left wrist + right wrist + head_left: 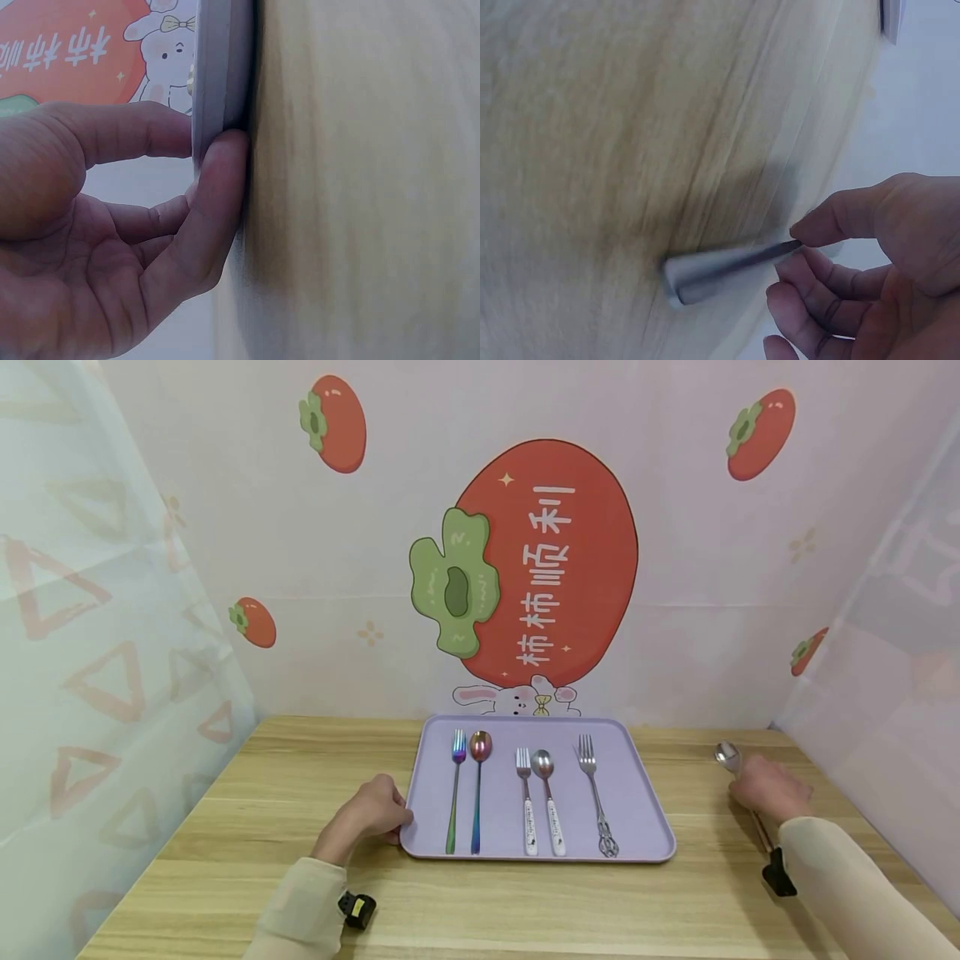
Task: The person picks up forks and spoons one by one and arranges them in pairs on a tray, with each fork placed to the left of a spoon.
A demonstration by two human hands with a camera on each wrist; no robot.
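Note:
My left hand (372,810) pinches the left front corner of a lilac tray (641,827). In the left wrist view the thumb lies on the rim and a finger reaches under the edge. On the tray lie a rainbow fork (457,760) and rainbow spoon (481,747), a white-handled fork (530,827) and spoon (556,827), and a silver fork (606,839) with an ornate handle. To the right of the tray, my right hand (771,789) pinches a metal spoon (727,756) between thumb and fingers, low over the table. Its handle end extends toward my wrist.
The tray sits on a wooden table (487,906), its far edge near a back wall sheet (697,610) printed with persimmons. Side sheets hang at the left (90,652) and right (885,718). Black wrist devices (357,910) are on both arms.

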